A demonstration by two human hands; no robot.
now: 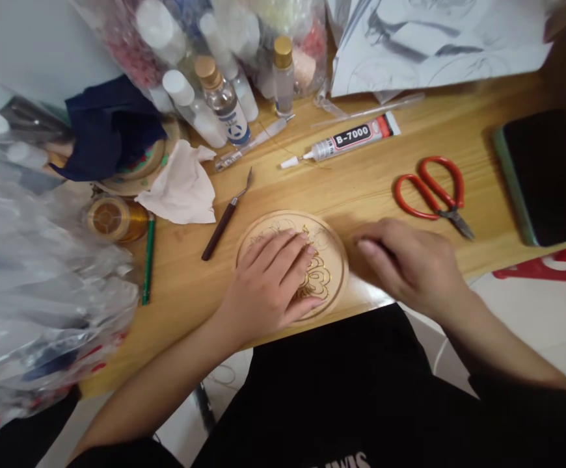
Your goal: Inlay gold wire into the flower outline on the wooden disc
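My left hand (273,276) lies with its fingers stretched out over a round wooden plate (339,260) and covers much of its left half. Gold wire flower outlines (317,276) show past my fingertips, and thin drawn lines run along the plate's upper part. To the right of the plate, just off its rim, my right hand (407,263) hovers with fingers curled in and thumb pressed to them. Whatever it may hold is hidden. Red-handled wire cutters (436,195) lie beyond it. A dark-handled tool with a bent metal tip (222,224) rests left of the plate.
A B-7000 glue tube (351,140) lies above the plate. Bottles (231,114) and bagged materials stand at the back. Leftward are a gold wire spool (114,218), a green pencil (149,260) and a white cloth (185,185). A phone (551,172) sits at right, papers (439,52) behind.
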